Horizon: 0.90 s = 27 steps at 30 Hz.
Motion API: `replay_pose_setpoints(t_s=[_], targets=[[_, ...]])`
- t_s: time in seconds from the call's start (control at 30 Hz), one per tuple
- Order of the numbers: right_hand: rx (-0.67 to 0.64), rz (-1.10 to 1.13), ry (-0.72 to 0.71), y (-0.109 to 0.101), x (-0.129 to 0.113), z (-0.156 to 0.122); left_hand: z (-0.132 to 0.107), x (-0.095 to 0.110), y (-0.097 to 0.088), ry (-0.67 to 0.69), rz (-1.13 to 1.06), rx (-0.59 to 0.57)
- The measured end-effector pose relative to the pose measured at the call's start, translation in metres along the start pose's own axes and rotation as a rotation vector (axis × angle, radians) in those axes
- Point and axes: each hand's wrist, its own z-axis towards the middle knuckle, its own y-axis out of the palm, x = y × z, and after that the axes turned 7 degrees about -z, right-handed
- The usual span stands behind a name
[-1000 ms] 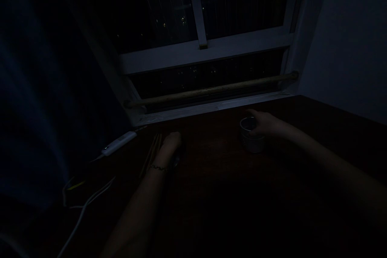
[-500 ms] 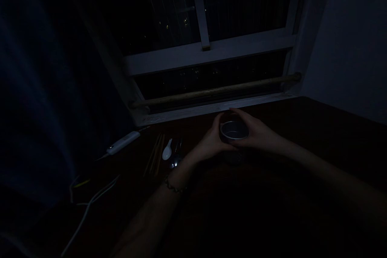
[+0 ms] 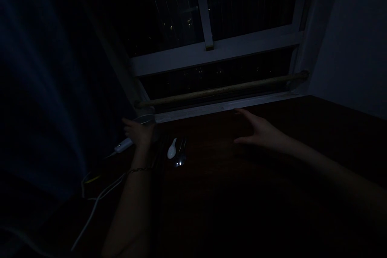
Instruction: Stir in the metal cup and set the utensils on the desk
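Observation:
The scene is very dark. At the back left, my left hand [image 3: 138, 132] is around the near side of a clear, round-rimmed cup [image 3: 147, 118], its fingers toward the left; much of the cup is hidden and dim. My right hand [image 3: 258, 131] hovers over the dark wooden table [image 3: 208, 141], thumb and fingers spread apart in a C shape with nothing between them. Between the two hands lie a white spoon [image 3: 172, 150] and shiny metal spoons [image 3: 181, 159]. Chopsticks beside them are almost lost in the dark near my left wrist.
A white power strip [image 3: 123, 145] lies partly behind my left hand. White cables [image 3: 95, 209] cross the left side, near a yellow strip [image 3: 92, 179]. Dark blue curtain [image 3: 51, 88] hangs at left. A window with a wooden bar [image 3: 223, 90] closes off the back; a wall [image 3: 350, 52] stands right.
My left hand has swung left with the cup, away from my right hand and past the spoons. My right hand has let go of the cup and stays about where it was.

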Motion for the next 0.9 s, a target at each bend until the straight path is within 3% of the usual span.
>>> replay_pose_setpoints(t_s=[0.13,0.23,0.43,0.63,0.83,0.9], targets=[[-0.001,-0.027,-0.001,0.001,0.004,0.001,0.031,-0.045,0.010,-0.114,0.061,-0.008],[-0.010,-0.042,0.015,0.000,0.003,0.001,0.041,-0.059,0.017,-0.160,0.068,-0.052],[-0.019,-0.037,0.034,-0.001,0.000,0.000,0.029,-0.053,0.016,-0.235,0.098,-0.151],[0.002,-0.018,0.027,-0.001,0.000,-0.001,0.015,-0.046,0.014,-0.218,0.096,-0.148],[-0.010,-0.004,0.021,-0.003,-0.003,-0.002,0.028,-0.054,0.020,-0.266,0.167,-0.143],[-0.028,0.006,0.021,-0.003,-0.003,-0.002,0.034,-0.061,0.023,-0.201,0.205,-0.117]])
